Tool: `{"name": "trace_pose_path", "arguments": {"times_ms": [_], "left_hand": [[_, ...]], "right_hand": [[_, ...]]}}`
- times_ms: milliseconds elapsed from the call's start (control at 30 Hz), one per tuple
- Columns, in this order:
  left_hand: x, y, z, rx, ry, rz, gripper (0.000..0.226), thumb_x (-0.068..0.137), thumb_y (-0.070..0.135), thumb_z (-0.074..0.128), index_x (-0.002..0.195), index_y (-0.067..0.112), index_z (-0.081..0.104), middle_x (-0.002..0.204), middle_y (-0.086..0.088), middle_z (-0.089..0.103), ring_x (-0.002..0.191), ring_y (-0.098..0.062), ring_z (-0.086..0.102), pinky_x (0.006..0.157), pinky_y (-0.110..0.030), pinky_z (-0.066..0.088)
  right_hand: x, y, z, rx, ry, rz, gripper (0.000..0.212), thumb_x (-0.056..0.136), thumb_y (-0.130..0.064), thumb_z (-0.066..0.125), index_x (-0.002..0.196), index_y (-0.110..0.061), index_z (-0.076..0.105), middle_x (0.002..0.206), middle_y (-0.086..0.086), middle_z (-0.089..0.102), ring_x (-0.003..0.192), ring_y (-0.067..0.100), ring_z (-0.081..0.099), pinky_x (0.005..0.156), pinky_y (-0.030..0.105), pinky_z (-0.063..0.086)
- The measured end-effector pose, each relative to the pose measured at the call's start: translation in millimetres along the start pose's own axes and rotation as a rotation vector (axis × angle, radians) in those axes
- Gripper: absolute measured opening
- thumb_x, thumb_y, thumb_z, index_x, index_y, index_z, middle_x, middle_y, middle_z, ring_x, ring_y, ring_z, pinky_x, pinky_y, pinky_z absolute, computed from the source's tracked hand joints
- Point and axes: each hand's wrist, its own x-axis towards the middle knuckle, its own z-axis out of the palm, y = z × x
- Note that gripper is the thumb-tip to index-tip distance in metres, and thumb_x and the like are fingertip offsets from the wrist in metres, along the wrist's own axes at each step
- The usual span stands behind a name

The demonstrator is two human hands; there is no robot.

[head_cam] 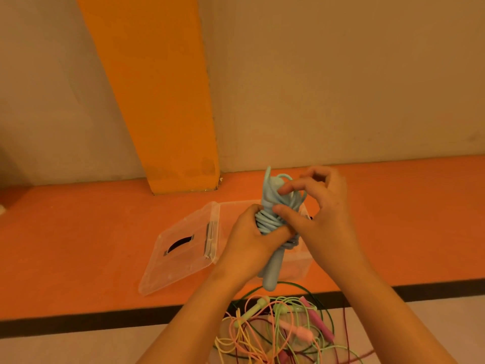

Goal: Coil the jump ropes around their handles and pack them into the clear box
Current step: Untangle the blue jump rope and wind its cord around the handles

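The person's left hand (249, 240) is gripping a light blue plastic jump rope (270, 219) around its middle, fingers curled tight and pressed together over the two handles and the cord wound round them. The rounded handle ends are sticking out below the fist, while the tops and a few looser loops of cord are rising above it. The right hand (328, 214) is meeting the bundle from the other side: its thumb is pressing against the wound coils just beside the left thumb and its bent index finger is hooking over the upper loops, so the two are pinching the cord between them. The remaining fingers are curling upward, spread clear of the rope. The bundle is hanging in the air directly over a clear plastic storage box (296, 264), which is sitting on an orange surface (78, 245). The box's transparent lid (162, 269), with a black grip (179, 244) in its middle, is lying folded open to the left. Nearer the person, a tangled heap of loose jump ropes (283, 329) in pale green, pink, magenta and dark cords is lying uncoiled across a black stripe (78, 321) at the surface's near edge. Behind the box an orange pillar (157, 101) is standing against a beige wall (341, 74).
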Motion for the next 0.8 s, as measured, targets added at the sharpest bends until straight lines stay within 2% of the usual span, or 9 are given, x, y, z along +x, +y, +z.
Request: {"name": "trace_pose_path", "arguments": {"times_ms": [133,233,333,433,500,567,667,733,800], "left_hand": [[-1.1,0.1,-2.3,0.011,-0.054,-0.003,0.030,0.085,0.015,0.070,0.110,0.005,0.057,0.100,-0.013,0.067,0.090,-0.022,0.067,0.077,-0.040,0.055],[-1.0,-2.0,-3.3,0.019,-0.095,-0.003,0.029,0.085,0.015,0.070,0.109,0.005,0.058,0.100,-0.014,0.067,0.090,-0.021,0.067,0.077,-0.039,0.055],[-0.6,-4.0,-3.1,0.042,-0.136,-0.004,0.028,0.085,0.016,0.070,0.110,0.008,0.058,0.103,-0.014,0.066,0.093,-0.022,0.067,0.080,-0.041,0.056],[-0.3,-5.7,-4.4,0.040,-0.196,0.020,0.019,0.086,0.009,0.067,0.103,0.016,0.063,0.096,0.000,0.071,0.089,-0.011,0.068,0.075,-0.026,0.055],[-1.1,-6.3,-3.8,0.018,-0.247,0.037,0.024,0.086,0.001,0.064,0.096,0.023,0.063,0.085,0.012,0.072,0.082,-0.003,0.068,0.069,-0.016,0.051],[-2.0,-7.3,-2.9,0.008,-0.275,0.026,0.029,0.086,-0.002,0.062,0.092,0.026,0.063,0.081,0.018,0.071,0.081,0.001,0.067,0.069,-0.014,0.050],[-2.1,-10.5,-4.1,-0.034,-0.316,-0.029,0.025,0.088,-0.003,0.059,0.093,0.020,0.065,0.087,0.008,0.073,0.088,-0.009,0.068,0.076,-0.023,0.055],[-0.6,-15.5,-5.8,-0.109,-0.340,-0.092,0.020,0.088,-0.002,0.058,0.098,0.013,0.064,0.099,-0.008,0.072,0.093,-0.024,0.069,0.085,-0.038,0.056],[1.8,-18.8,-8.4,-0.165,-0.370,-0.139,0.017,0.081,0.009,0.065,0.098,0.010,0.065,0.102,-0.017,0.070,0.094,-0.032,0.068,0.088,-0.047,0.054]], "right_hand": [[3.3,1.8,-8.1,-0.032,-0.088,-0.070,0.034,0.068,-0.030,0.071,0.100,-0.036,0.065,0.106,-0.016,0.039,0.107,0.009,0.036,0.093,0.012,0.029],[5.3,3.1,-12.4,-0.019,-0.138,-0.099,0.036,0.068,-0.030,0.072,0.102,-0.040,0.063,0.109,-0.019,0.041,0.107,0.008,0.037,0.093,0.009,0.027],[7.6,7.5,-19.3,-0.052,-0.206,-0.113,0.041,0.069,-0.034,0.072,0.106,-0.045,0.059,0.119,-0.018,0.042,0.116,0.008,0.035,0.098,0.009,0.025],[7.8,9.1,-24.2,-0.027,-0.289,-0.111,0.033,0.070,-0.036,0.072,0.103,-0.040,0.065,0.131,-0.015,0.044,0.127,0.007,0.032,0.104,0.014,0.024],[8.6,10.4,-24.9,-0.040,-0.319,-0.139,0.021,0.070,-0.034,0.073,0.091,-0.032,0.070,0.130,-0.013,0.047,0.127,0.009,0.032,0.104,0.015,0.023],[9.3,13.4,-24.6,-0.079,-0.349,-0.175,0.015,0.068,-0.031,0.074,0.082,-0.025,0.070,0.126,-0.012,0.051,0.128,0.011,0.032,0.104,0.011,0.019],[8.3,16.0,-19.8,-0.093,-0.404,-0.200,0.013,0.067,-0.027,0.073,0.077,-0.021,0.067,0.115,-0.012,0.059,0.127,0.011,0.034,0.103,0.009,0.021],[5.1,13.3,-14.6,-0.054,-0.437,-0.173,0.015,0.068,-0.026,0.071,0.079,-0.015,0.068,0.108,-0.007,0.066,0.123,0.014,0.046,0.102,0.021,0.034],[1.9,6.5,-11.4,-0.037,-0.450,-0.155,0.018,0.069,-0.023,0.069,0.081,-0.010,0.069,0.103,0.002,0.070,0.117,0.018,0.055,0.097,0.034,0.045]]}}
